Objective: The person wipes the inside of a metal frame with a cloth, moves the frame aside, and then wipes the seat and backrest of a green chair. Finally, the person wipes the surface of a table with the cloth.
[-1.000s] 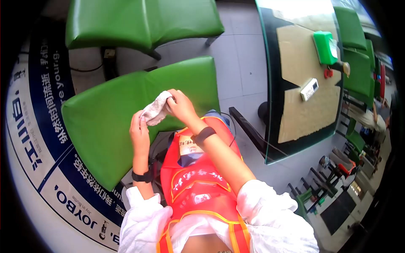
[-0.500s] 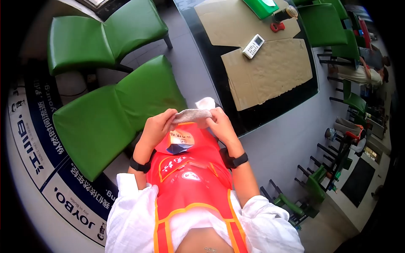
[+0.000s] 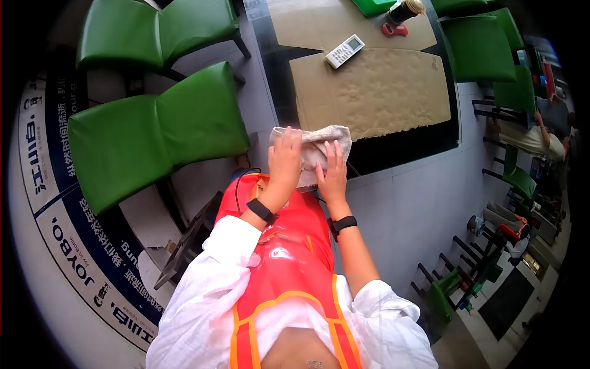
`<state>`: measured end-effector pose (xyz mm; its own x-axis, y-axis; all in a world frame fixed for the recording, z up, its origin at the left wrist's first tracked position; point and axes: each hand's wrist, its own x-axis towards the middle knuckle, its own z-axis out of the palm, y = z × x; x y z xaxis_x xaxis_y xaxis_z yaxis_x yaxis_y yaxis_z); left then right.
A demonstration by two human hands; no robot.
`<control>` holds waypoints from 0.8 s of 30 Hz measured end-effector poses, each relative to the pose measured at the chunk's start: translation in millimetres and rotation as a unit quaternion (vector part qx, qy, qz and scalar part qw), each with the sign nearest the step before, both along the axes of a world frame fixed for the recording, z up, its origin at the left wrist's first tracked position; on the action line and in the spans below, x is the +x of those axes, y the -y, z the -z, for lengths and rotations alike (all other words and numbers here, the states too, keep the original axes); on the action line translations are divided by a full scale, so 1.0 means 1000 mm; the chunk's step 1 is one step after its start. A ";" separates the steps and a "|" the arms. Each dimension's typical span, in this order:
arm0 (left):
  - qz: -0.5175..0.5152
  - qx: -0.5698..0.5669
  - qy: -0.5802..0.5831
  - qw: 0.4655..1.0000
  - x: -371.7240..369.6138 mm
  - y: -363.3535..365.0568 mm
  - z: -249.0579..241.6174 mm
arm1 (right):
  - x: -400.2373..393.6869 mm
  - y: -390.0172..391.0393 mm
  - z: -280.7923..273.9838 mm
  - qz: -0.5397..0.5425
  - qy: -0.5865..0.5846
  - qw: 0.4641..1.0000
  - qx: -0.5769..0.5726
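Note:
A pale greyish-white cloth point(image 3: 337, 136) lies loosely folded at the near corner of the black-edged table. My left hand point(image 3: 284, 161) rests on its left part, fingers stretched forward over the fabric. On the right part, my right hand point(image 3: 333, 178) lies with its fingers extended and the thumb apart. Both hands touch the cloth from above, and part of it shows between them. A red apron point(image 3: 279, 237) with orange trim covers my front, and a black band sits on each wrist.
Brown cardboard point(image 3: 375, 92) covers much of the table point(image 3: 399, 150). On it are a white remote control point(image 3: 345, 51), a red object point(image 3: 394, 29), a dark jar point(image 3: 404, 11) and a green container point(image 3: 373, 5). Green chairs point(image 3: 160, 126) stand left. More chairs and people are at right.
Both hands have moved forward with the cloth, from above my lap to the table's corner. The fingers no longer pinch its ends and now lie stretched on it. The view has shifted.

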<state>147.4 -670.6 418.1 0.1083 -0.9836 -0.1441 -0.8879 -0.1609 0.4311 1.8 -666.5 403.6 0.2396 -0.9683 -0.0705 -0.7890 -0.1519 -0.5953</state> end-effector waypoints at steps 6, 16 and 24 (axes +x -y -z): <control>-0.009 -0.048 0.026 0.998 -0.023 0.011 0.047 | 0.017 0.032 0.047 -0.060 -0.188 0.973 -0.116; 0.028 -0.117 0.065 0.991 0.009 0.139 0.076 | 0.031 0.178 0.060 -0.107 -0.157 0.974 -0.127; 0.080 -0.034 0.031 0.996 0.011 0.012 0.068 | 0.044 0.041 0.036 -0.128 -0.089 0.987 0.038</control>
